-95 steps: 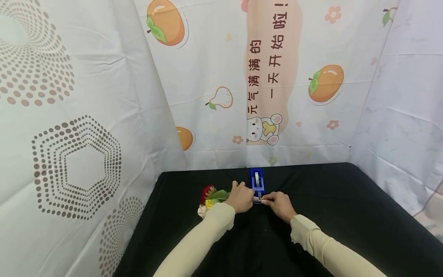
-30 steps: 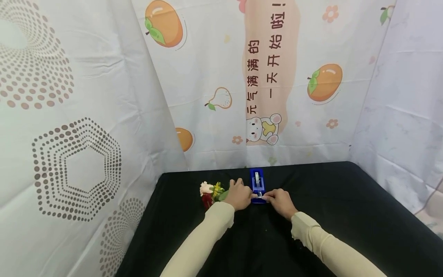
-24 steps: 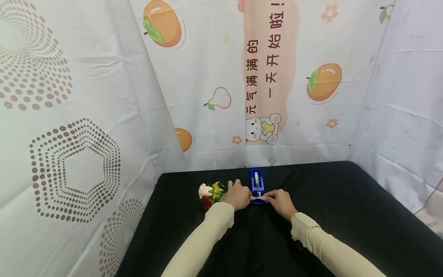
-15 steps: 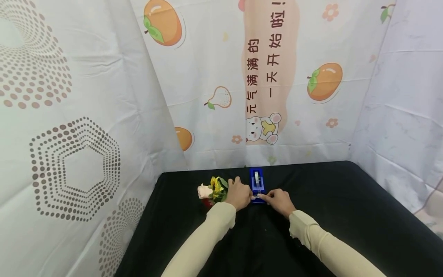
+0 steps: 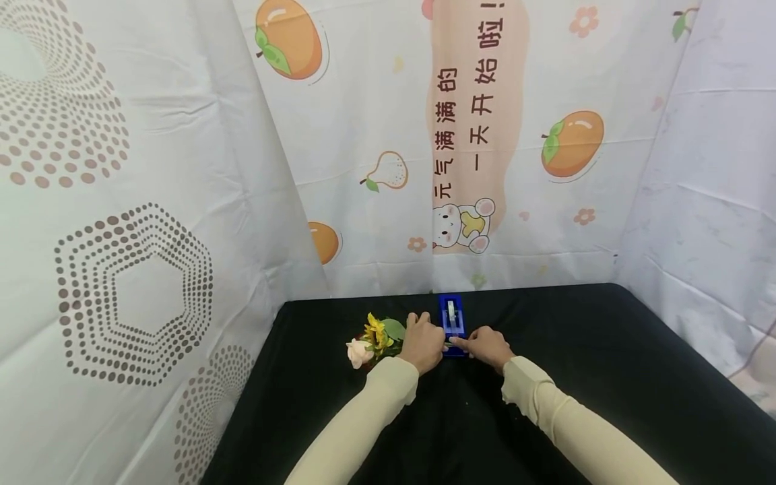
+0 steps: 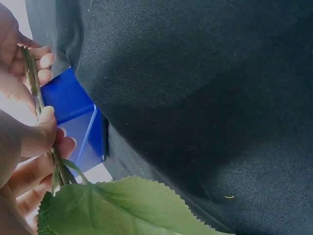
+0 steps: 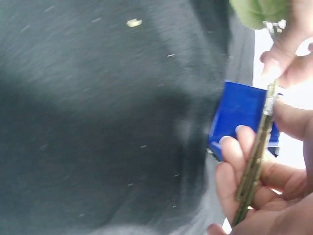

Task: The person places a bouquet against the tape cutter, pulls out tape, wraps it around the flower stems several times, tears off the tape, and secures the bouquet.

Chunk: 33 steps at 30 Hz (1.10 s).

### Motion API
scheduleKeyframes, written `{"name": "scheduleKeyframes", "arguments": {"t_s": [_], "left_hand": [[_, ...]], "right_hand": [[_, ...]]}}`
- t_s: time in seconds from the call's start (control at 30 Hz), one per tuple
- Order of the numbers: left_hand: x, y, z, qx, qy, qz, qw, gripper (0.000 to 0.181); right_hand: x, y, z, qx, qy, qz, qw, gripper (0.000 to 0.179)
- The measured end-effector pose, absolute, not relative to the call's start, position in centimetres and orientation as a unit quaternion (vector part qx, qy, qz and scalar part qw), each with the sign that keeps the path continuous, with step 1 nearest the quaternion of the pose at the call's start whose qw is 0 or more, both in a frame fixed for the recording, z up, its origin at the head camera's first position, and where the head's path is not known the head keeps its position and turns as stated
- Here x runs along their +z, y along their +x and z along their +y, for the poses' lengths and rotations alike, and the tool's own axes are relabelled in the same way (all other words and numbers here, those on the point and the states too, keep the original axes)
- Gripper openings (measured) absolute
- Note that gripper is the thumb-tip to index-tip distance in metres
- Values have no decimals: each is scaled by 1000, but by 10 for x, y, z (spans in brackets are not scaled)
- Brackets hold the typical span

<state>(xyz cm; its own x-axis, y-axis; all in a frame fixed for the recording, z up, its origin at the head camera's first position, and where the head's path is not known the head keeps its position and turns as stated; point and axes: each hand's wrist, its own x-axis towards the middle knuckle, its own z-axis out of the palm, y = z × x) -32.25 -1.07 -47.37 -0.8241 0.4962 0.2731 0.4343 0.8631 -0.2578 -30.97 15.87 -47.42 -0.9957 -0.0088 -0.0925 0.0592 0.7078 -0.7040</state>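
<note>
My left hand (image 5: pixel 423 345) pinches a small bunch of flowers by its stems (image 6: pixel 34 83), thumb on the near side. A yellow sunflower (image 5: pixel 376 331) and a pale rose (image 5: pixel 360 353) stick out left of that hand, with a green leaf (image 6: pixel 122 208); the red flower is mostly hidden. My right hand (image 5: pixel 490 349) holds the lower stems, its fingers curled behind them and its thumb against them. A strip of clear tape (image 7: pixel 268 104) lies around the stems between both thumbs. Just behind the stems stands a blue tape dispenser (image 5: pixel 451 316).
Black cloth (image 5: pixel 582 377) covers the table. Small scraps (image 7: pixel 133 22) lie on it. White printed curtains (image 5: pixel 364 222) hang at the back and both sides.
The bunch has turned: the red flower has gone from top to mostly hidden, and the sunflower is now uppermost. My right hand has shifted slightly left along the stems.
</note>
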Motion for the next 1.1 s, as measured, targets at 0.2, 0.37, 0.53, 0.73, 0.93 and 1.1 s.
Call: {"name": "scheduleKeyframes", "arguments": {"t_s": [0.2, 0.37, 0.53, 0.73, 0.93, 1.1], "left_hand": [[-477, -324, -10, 81, -246, -949, 178, 24], [-478, -325, -9, 80, -248, -950, 173, 28], [-474, -324, -10, 84, -248, -951, 164, 27], [-471, -323, -10, 90, -249, -951, 159, 24], [-473, -324, -9, 90, -246, -953, 156, 22], [-475, -325, -8, 89, -245, -952, 163, 22]], "right_hand": [[-467, -317, 158, -403, 33, 912, 73, 41], [-464, -326, 158, -409, 39, 907, 95, 33], [-459, -331, 156, -401, 33, 909, 108, 33], [-452, -332, 154, -390, 35, 913, 116, 34], [-453, -335, 156, -402, 34, 906, 124, 33], [-456, -339, 158, -409, 35, 903, 132, 34]]}}
